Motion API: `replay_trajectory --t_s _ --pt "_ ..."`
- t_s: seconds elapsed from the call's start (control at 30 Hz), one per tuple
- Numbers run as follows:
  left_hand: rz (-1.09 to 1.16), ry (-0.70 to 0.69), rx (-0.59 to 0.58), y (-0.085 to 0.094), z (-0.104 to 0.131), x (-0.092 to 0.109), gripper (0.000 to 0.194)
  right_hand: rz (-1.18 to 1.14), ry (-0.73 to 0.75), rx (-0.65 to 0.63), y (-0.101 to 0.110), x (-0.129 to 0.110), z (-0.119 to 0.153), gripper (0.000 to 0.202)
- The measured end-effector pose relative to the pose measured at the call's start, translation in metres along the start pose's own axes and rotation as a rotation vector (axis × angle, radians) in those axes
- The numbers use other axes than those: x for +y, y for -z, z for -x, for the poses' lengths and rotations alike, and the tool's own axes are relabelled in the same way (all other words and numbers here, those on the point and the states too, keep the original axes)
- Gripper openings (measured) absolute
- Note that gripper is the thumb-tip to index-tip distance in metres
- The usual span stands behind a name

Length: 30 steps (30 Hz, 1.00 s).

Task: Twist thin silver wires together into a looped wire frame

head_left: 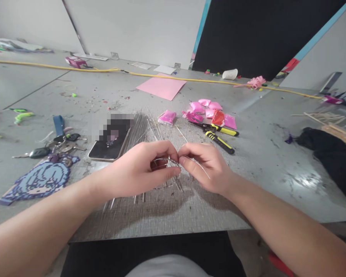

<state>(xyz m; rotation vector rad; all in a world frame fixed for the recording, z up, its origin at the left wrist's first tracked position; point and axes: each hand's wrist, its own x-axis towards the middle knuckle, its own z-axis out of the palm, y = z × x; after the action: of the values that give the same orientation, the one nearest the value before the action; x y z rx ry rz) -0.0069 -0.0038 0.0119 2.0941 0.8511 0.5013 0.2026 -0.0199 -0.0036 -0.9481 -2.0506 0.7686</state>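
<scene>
The grey table (262, 154) carries a phone (111, 142), some keys (39, 153), a bundle of thin wires (140, 129), pliers (219, 134) with yellow and black handles, small pink packets (197, 107), and also a pink sheet (162, 86).

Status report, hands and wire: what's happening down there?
Left hand pinching bent wire. Right hand on thin wire strand. Pliers beyond, phone left; neither blocking.

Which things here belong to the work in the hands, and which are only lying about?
Likely in the work:
- bent wires, in left hand
- thin wire, in right hand
- loose wires
- pliers, perhaps

Apparently just lying about:
- phone
- keys
- pink packets
- pink sheet
</scene>
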Motion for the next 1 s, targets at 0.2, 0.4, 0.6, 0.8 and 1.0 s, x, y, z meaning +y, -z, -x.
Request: replay_trajectory --t_s 0.2,0.4,0.6,0.8,1.0 --pt "0.020 -0.003 0.013 0.0029 0.0000 -0.0013 0.013 0.075 0.063 0.098 -0.0002 -0.0028 0.0007 0.013" --pt "0.046 -0.025 0.012 0.0040 0.0013 -0.0018 0.012 0.035 0.042 0.090 0.0001 -0.0016 0.0009 0.012" --pt "0.061 -0.003 0.013 0.0026 -0.0012 -0.0027 0.010 -0.151 -0.117 -0.053 0.0003 0.0033 0.0009 0.012" --pt "0.072 0.036 0.066 0.0027 -0.0004 0.0004 0.011 -0.290 -0.179 -0.050 -0.0004 0.0049 0.0037 0.014" --pt "0.080 0.047 0.073 0.0057 -0.0019 0.0048 0.011 -0.263 -0.186 0.030 -0.0011 0.0045 0.0025 0.020"
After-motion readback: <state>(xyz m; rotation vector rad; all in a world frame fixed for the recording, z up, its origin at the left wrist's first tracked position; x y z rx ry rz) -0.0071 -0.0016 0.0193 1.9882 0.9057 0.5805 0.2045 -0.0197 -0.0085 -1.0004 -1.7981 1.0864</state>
